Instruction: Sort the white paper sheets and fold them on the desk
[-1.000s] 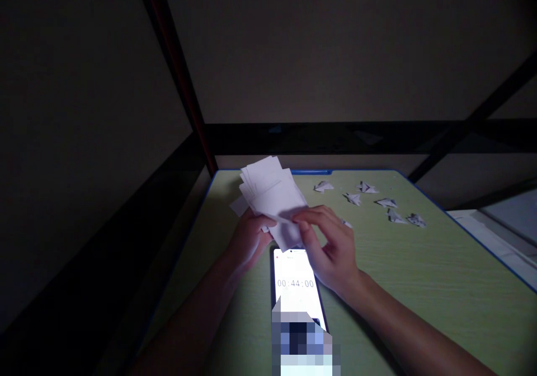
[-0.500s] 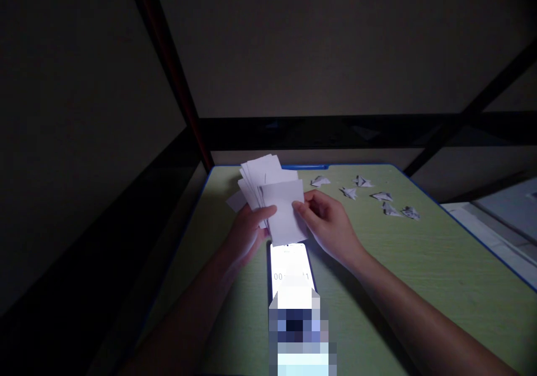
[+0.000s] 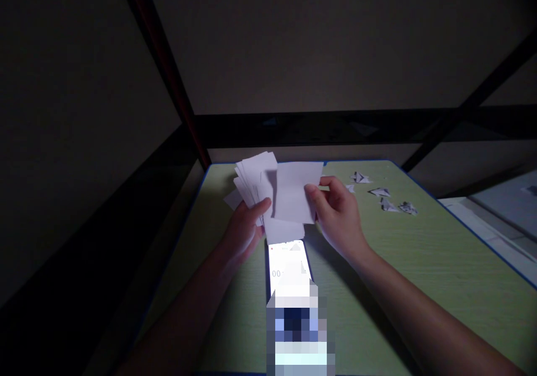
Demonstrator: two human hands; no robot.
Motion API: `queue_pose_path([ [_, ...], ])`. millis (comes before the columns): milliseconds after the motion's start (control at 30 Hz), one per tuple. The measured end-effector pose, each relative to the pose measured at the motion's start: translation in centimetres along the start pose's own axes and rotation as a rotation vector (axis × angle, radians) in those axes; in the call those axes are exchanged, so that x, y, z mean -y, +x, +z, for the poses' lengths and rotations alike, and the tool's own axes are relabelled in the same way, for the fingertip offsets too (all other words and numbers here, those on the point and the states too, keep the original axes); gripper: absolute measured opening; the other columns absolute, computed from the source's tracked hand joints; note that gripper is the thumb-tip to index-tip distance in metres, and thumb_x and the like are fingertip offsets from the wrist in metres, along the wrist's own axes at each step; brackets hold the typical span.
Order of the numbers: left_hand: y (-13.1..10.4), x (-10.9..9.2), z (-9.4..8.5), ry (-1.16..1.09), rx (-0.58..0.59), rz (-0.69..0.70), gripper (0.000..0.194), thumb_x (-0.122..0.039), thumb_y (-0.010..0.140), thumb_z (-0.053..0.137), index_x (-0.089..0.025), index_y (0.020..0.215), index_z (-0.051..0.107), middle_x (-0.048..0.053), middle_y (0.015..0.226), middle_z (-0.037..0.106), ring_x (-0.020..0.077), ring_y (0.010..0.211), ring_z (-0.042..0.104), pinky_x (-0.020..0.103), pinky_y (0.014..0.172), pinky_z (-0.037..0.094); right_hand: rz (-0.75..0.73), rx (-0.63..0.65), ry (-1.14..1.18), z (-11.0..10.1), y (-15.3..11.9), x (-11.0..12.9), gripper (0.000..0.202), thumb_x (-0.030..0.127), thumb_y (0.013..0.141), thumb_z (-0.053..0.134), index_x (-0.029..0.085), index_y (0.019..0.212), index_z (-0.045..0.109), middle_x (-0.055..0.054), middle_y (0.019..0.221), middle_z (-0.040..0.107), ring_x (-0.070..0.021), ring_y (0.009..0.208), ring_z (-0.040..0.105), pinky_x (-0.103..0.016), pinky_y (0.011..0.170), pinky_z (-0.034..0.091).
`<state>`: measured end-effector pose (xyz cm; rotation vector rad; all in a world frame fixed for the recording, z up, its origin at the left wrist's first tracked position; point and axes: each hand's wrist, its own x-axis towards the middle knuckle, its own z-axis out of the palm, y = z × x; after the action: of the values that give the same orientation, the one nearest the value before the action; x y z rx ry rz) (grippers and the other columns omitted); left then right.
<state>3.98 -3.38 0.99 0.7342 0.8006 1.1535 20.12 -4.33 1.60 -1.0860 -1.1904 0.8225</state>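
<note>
My left hand [image 3: 247, 225] is closed on a fanned stack of white paper sheets [image 3: 254, 177], its thumb lying across the front. Between the thumb and fingers of my right hand [image 3: 338, 208] is a single white paper sheet [image 3: 296, 191], pinched at its right edge. That sheet overlaps the right side of the stack, and another sheet shows below it. Directly under the papers, a lit phone [image 3: 289, 264] lies on the table with zeros on its screen; its lower part is blurred out by pixel blocks.
Several small folded paper pieces [image 3: 380, 192] lie on the green table [image 3: 419, 264] at the back right, some partly behind my right hand. A blue edge runs round the tabletop. Beyond it stands a dark wall; a pale surface [image 3: 503, 208] is at the right.
My right hand has moved right and slightly up, drawing one sheet away from the stack. My left hand keeps its hold on the rest. The view has shifted slightly.
</note>
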Motion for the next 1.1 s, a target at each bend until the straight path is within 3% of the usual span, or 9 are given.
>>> queue_pose_path([
  [167,0.1,0.0,-0.2,-0.029,-0.021,0.044,0.041,-0.024,0.069,0.075,-0.015,0.106,0.06,0.009,0.101,0.07,0.0283,0.103,0.063,0.042,0.085,0.052,-0.058,-0.187,-0.004,-1.2,1.2,0.1,0.021,0.04,0.08,0.065,0.022,0.084,0.055,0.005,0.052,0.048,-0.0088,0.04,0.036,-0.024,0.036,0.024],
  [267,0.3,0.1,-0.4,-0.043,-0.013,0.065,0.04,-0.024,0.068,0.076,-0.014,0.104,0.061,0.008,0.1,0.07,0.0294,0.103,0.064,0.043,0.087,0.051,-0.069,-0.222,-0.031,-1.7,1.8,-0.6,0.021,0.04,0.079,0.066,0.021,0.084,0.056,0.006,0.051,0.046,-0.0088,0.041,0.035,-0.024,0.038,0.024],
  [633,0.5,0.2,-0.5,0.004,-0.038,0.112,0.041,-0.025,0.067,0.077,-0.015,0.103,0.061,0.007,0.099,0.07,0.0279,0.1,0.064,0.041,0.083,0.053,-0.017,-0.122,-0.037,-1.6,1.8,-2.0,0.022,0.038,0.077,0.069,0.022,0.077,0.054,0.008,0.047,0.044,-0.0082,0.038,0.034,-0.024,0.037,0.022],
  [833,0.5,0.2,-0.4,0.056,-0.059,0.114,0.038,-0.028,0.068,0.076,-0.016,0.101,0.062,0.007,0.095,0.07,0.026,0.092,0.066,0.037,0.073,0.054,-0.085,-0.06,-0.114,-1.3,1.6,-2.3,0.021,0.035,0.079,0.067,0.021,0.072,0.055,0.005,0.054,0.047,-0.0089,0.046,0.04,-0.025,0.043,0.03],
  [1100,0.6,0.5,-0.8,0.079,-0.063,0.088,0.041,-0.032,0.067,0.078,-0.015,0.101,0.064,0.007,0.089,0.07,0.0244,0.081,0.066,0.03,0.06,0.049,-0.053,-0.041,-0.136,-0.9,1.1,-2.2,0.022,0.037,0.076,0.071,0.018,0.071,0.059,0.004,0.059,0.05,-0.0084,0.049,0.04,-0.024,0.045,0.03],
])
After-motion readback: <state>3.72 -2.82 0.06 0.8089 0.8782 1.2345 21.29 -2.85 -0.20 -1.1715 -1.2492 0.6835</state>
